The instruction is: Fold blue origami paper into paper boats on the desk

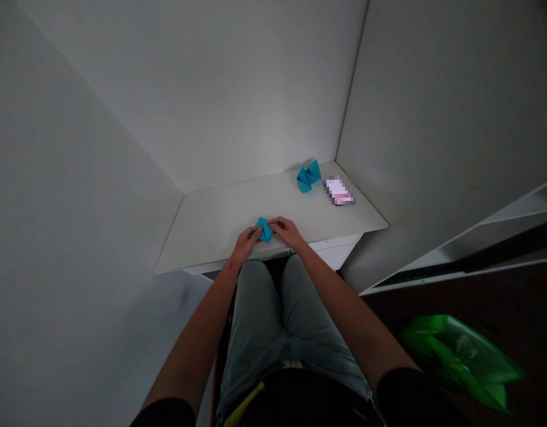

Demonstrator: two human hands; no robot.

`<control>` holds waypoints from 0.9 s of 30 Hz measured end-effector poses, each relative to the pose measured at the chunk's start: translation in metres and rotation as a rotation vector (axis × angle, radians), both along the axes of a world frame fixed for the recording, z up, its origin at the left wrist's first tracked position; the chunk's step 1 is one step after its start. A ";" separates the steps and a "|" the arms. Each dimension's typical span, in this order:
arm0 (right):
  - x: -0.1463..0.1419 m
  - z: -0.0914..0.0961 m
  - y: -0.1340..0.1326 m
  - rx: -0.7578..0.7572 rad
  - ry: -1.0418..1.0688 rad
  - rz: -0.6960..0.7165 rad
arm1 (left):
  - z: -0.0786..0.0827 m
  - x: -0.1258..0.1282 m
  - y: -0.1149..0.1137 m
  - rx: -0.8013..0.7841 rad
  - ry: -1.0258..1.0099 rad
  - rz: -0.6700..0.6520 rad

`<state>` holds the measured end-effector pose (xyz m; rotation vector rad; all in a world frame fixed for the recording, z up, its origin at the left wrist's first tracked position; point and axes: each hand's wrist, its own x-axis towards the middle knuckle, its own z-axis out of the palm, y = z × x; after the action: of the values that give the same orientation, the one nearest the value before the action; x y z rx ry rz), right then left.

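Near the front edge of the white desk (220, 207), a small blue folded paper piece (265, 230) is held between my two hands. My left hand (246, 242) pinches its left side, with the thumb over the paper. On the right side, the fingertips of my right hand (285, 230) are closed on its edge. Farther back stands another blue folded paper piece (309, 176) with pointed ends, apart from both hands.
A phone with a lit, blurred screen (339, 191) lies at the desk's right end. White walls (255, 89) close in the desk behind and on the left, a panel (433, 118) on the right. A green plastic bag (464, 356) is on the dark floor, lower right.
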<state>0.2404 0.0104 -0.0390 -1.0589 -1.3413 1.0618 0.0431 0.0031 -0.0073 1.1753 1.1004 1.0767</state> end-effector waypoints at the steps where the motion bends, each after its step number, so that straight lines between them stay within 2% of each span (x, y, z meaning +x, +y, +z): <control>1: -0.001 0.000 -0.001 -0.003 -0.011 -0.015 | 0.000 0.001 -0.001 0.005 0.008 -0.006; 4: -0.004 0.002 -0.002 0.005 -0.094 -0.052 | 0.000 0.001 -0.001 0.024 0.066 0.006; 7: -0.005 0.006 0.002 -0.009 -0.177 -0.025 | 0.003 0.002 0.001 0.058 0.155 0.036; 11: -0.005 0.009 0.007 -0.024 -0.159 0.000 | 0.004 0.004 0.003 0.075 0.175 0.061; 15: -0.007 0.007 0.005 -0.008 -0.112 -0.040 | 0.001 0.007 0.004 0.085 0.156 0.121; 19: -0.007 0.002 0.005 0.017 0.000 -0.184 | -0.005 0.007 0.006 0.094 0.116 0.224; 22: -0.004 -0.002 0.010 0.005 0.084 -0.301 | -0.010 0.007 0.007 0.079 -0.014 0.329; 27: -0.004 -0.009 0.018 -0.031 0.169 -0.350 | -0.010 0.007 0.009 -0.027 -0.196 0.520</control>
<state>0.2367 0.0282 -0.0483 -1.1505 -0.9643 0.8893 0.0505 0.0118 -0.0169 0.7536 1.2931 1.5326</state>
